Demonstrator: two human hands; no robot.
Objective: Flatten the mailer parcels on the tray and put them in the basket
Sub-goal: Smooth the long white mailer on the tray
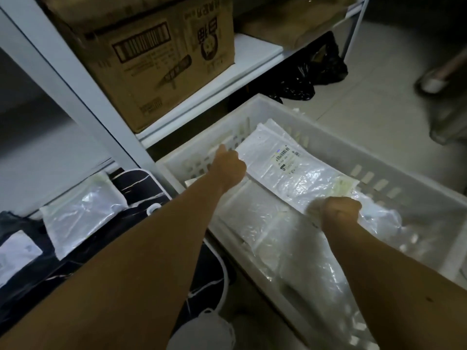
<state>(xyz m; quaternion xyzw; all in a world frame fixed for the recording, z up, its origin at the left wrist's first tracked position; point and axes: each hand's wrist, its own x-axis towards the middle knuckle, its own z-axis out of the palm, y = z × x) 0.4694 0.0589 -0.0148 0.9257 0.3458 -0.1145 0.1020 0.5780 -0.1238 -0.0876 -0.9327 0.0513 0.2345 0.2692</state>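
A white slotted plastic basket (257, 111) sits on the floor and holds several clear mailer parcels. The top parcel (290, 170), with a barcode label, lies across the pile. My left hand (227, 164) grips its far left edge, fingers curled. My right hand (340, 213) grips its near right end, fist closed around the plastic. At the left, a dark marble-patterned tray (141, 184) carries another clear parcel (80, 213) and a white-labelled one (17, 251).
A white metal shelf rack (75, 79) stands behind, bearing a large cardboard box (156, 54). Black plastic bags (310, 72) lie under the shelf. Another person's foot in a sandal (434, 82) is on the tiled floor at the right.
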